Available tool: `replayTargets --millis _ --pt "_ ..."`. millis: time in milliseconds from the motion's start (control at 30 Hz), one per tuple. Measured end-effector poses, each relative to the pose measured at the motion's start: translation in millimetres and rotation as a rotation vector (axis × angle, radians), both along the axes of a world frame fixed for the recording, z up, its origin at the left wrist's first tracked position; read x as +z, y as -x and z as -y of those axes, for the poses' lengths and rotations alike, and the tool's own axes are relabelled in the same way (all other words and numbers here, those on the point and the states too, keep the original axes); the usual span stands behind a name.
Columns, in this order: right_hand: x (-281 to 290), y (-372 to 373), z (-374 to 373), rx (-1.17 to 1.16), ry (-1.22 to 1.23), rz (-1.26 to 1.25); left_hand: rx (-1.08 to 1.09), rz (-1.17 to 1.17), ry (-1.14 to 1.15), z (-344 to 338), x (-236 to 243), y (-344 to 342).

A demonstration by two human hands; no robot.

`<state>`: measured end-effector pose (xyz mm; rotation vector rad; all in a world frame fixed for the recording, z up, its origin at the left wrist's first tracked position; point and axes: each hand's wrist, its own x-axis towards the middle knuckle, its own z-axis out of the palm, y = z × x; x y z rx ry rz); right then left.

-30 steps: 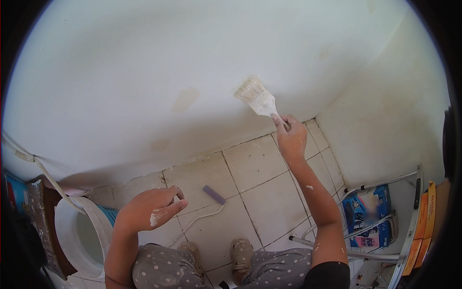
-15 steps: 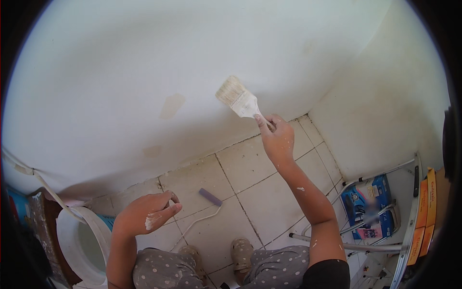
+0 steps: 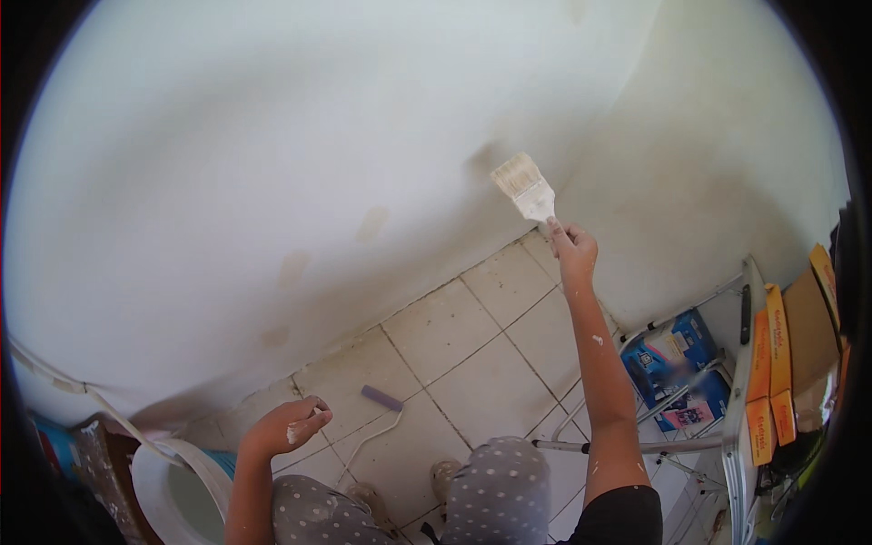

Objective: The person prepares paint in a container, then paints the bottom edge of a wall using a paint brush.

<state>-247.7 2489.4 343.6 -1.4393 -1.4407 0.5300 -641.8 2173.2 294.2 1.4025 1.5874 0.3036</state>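
My right hand [image 3: 572, 254] grips the handle of a white-coated paintbrush [image 3: 525, 186], bristles pointing up and left, held out in front of the pale wall [image 3: 200, 163] near the corner; whether they touch it I cannot tell. Paint flecks mark my right arm. Low at the left, my left hand [image 3: 282, 427] has its fingers curled, with a white smear on it; whatever it may hold is hidden. Just right of that hand a small purple paint roller [image 3: 382, 397] lies on the tiled floor [image 3: 454, 318] with its pale wire handle. Faint tan patches show on the wall.
A white bucket [image 3: 145, 481] of pale liquid stands at lower left beside a paint-spattered brown object [image 3: 100, 454], with a hose or pipe [image 3: 118, 413] running over it. On the right, a folded metal ladder [image 3: 736, 454], a blue box [image 3: 672, 354] and orange boxes [image 3: 772, 363] sit by the side wall.
The view has shifted toward the corner. My right hand and brush have moved right, farther along the wall. My right knee has come up higher in view. My left hand stays curled.
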Motion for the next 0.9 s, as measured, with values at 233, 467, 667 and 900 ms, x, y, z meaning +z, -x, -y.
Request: replayTargets --millis 233,467,667,900 --pt "49 -1 -47 0.118 -0.068 -0.128 -0.049 -0.022 -0.178 -29 25 -27" --pt "41 32 -82 -0.052 0.057 0.077 -0.108 -0.047 -0.138 -31 34 -38" --pt "43 27 -54 -0.380 -0.085 0.263 -0.071 -0.034 -0.218 -38 37 -45" --pt "28 59 -18 -0.192 -0.407 0.083 -0.077 0.007 -0.285 -66 21 -74"
